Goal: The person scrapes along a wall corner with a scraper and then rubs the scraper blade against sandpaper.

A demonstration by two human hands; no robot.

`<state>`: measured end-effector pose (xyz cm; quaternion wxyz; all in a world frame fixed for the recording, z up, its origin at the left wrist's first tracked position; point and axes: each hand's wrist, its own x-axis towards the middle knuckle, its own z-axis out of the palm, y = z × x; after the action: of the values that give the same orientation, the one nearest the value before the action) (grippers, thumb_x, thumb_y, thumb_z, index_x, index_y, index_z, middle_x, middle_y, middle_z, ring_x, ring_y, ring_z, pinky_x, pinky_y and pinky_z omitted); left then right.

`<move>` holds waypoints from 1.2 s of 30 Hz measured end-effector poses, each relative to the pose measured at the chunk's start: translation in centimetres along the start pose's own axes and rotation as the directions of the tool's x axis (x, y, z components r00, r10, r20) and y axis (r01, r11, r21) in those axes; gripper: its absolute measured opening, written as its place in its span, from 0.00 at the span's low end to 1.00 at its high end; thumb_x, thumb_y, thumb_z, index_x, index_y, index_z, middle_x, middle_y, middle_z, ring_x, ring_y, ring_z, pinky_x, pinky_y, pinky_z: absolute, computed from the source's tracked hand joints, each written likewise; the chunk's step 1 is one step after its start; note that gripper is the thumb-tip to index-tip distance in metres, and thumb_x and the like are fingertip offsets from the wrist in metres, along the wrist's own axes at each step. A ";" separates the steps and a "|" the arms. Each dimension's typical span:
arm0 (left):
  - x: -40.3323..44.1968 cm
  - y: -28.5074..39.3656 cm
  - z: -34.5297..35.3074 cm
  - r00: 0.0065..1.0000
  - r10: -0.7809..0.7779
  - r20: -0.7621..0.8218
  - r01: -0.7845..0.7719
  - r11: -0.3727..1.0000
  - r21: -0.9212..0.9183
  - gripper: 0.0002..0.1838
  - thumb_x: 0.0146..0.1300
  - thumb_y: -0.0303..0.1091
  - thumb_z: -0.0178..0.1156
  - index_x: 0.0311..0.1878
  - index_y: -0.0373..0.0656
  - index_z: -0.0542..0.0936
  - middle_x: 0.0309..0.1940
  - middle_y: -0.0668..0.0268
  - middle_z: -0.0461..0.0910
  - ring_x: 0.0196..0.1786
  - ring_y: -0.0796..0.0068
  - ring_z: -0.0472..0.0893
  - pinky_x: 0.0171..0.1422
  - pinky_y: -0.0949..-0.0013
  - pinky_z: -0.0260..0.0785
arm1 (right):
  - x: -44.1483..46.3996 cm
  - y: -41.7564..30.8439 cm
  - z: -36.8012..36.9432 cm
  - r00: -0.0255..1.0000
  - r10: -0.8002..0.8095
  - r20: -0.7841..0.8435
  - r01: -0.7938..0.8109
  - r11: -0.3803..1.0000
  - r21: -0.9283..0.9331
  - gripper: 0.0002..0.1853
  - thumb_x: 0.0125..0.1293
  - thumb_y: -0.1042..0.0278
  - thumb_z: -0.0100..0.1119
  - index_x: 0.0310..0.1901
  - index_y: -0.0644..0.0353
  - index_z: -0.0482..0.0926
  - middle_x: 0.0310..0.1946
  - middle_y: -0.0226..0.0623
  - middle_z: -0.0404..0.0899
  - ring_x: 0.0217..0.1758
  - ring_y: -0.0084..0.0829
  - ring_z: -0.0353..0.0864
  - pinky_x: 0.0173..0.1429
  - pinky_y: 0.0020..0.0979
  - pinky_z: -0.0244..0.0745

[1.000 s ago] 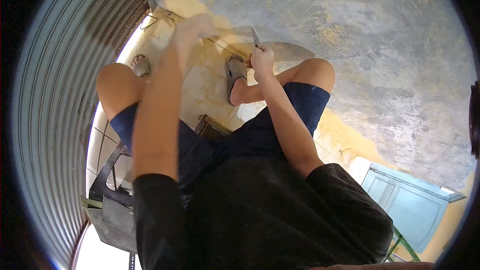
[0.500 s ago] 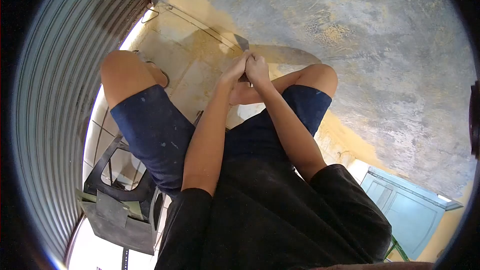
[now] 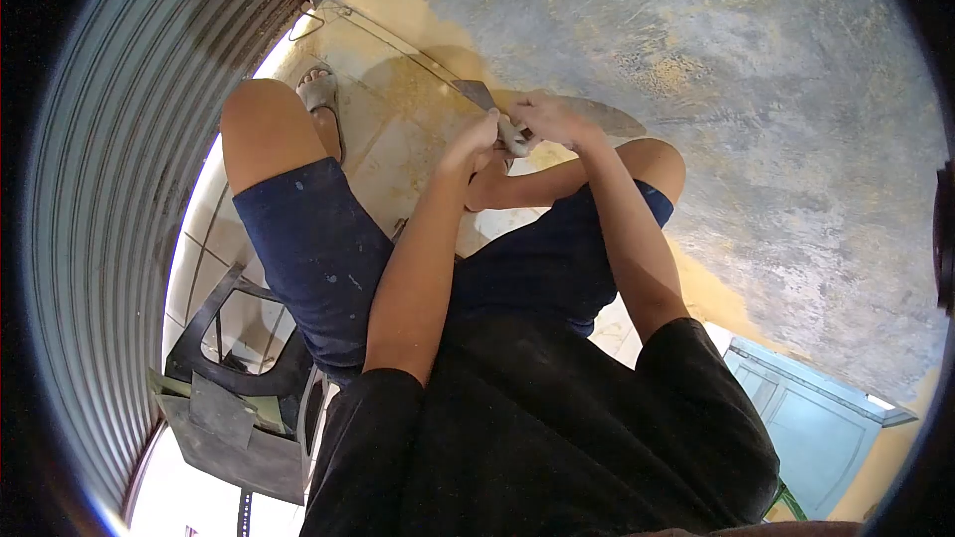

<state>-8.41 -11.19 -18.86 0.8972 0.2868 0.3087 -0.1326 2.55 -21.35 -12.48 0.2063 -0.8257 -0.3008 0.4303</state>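
Curving up at left is a ribbed grey metal shutter [image 3: 109, 199]. The person's left hand [image 3: 471, 147] has its fingers curled in; I cannot tell their grip. Just beyond lies a dark flat metal blade [image 3: 475, 92], then, between the hands, a pale grey rounded piece [image 3: 514, 138]. The right hand's [image 3: 559, 122] fingers bend loosely, their hold unclear, before a patchy grey-and-yellow wall [image 3: 716, 139].

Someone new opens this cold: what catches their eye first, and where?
Probably the big patchy grey-and-yellow wall, which fills the upper right, against the ribbed metal shutter curving down the left edge. Next, near the upper middle, the left hand and right hand close together, with a flat blade showing just above them; which hand holds it is hard to tell.
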 end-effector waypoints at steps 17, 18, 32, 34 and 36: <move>0.9 0.1 0.0 0.982 0.105 -0.154 -0.034 0.912 0.408 0.28 0.74 0.58 0.42 0.40 0.41 0.78 0.24 0.69 0.75 0.27 0.78 0.76 0.33 0.70 0.70 | 8.7 5.4 5.4 0.958 0.286 -0.015 0.004 0.037 0.999 0.22 0.76 0.56 0.42 0.35 0.66 0.78 0.28 0.46 0.81 0.28 0.37 0.80 0.32 0.42 0.77; 0.6 0.3 0.4 0.984 0.096 -0.153 -0.023 0.907 0.420 0.28 0.74 0.58 0.42 0.40 0.41 0.78 0.24 0.69 0.75 0.27 0.78 0.76 0.33 0.70 0.70 | 9.2 5.9 5.5 0.956 0.291 -0.017 0.011 0.023 1.000 0.22 0.76 0.56 0.42 0.35 0.66 0.78 0.28 0.46 0.81 0.28 0.37 0.80 0.32 0.42 0.77; 1.5 -0.5 2.8 0.621 0.770 -0.143 -0.221 0.347 0.911 0.32 0.63 0.59 0.56 0.35 0.29 0.82 0.33 0.38 0.81 0.42 0.37 0.80 0.50 0.47 0.70 | 8.7 2.7 3.8 0.782 0.584 -0.219 0.342 -0.107 0.934 0.13 0.73 0.70 0.46 0.38 0.76 0.70 0.29 0.54 0.80 0.20 0.34 0.74 0.19 0.32 0.69; 1.8 -0.4 2.9 0.615 0.772 -0.159 -0.180 0.334 0.925 0.32 0.63 0.59 0.56 0.34 0.30 0.82 0.33 0.38 0.81 0.42 0.37 0.80 0.51 0.47 0.70 | 8.7 2.5 3.5 0.790 0.576 -0.209 0.330 -0.113 0.937 0.11 0.74 0.70 0.44 0.41 0.73 0.67 0.30 0.52 0.78 0.20 0.31 0.71 0.19 0.29 0.66; 1.7 -0.3 3.1 0.609 0.774 -0.175 -0.138 0.321 0.937 0.32 0.62 0.59 0.56 0.34 0.30 0.83 0.33 0.38 0.81 0.42 0.37 0.80 0.51 0.47 0.70 | 9.0 2.7 3.6 0.798 0.569 -0.198 0.318 -0.120 0.941 0.10 0.75 0.70 0.41 0.44 0.71 0.63 0.30 0.51 0.75 0.20 0.29 0.68 0.18 0.26 0.63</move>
<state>-5.74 -13.32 -18.07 0.4695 0.7963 0.3643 0.1133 4.39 -16.96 -21.31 0.7782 -0.4968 0.2897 0.2522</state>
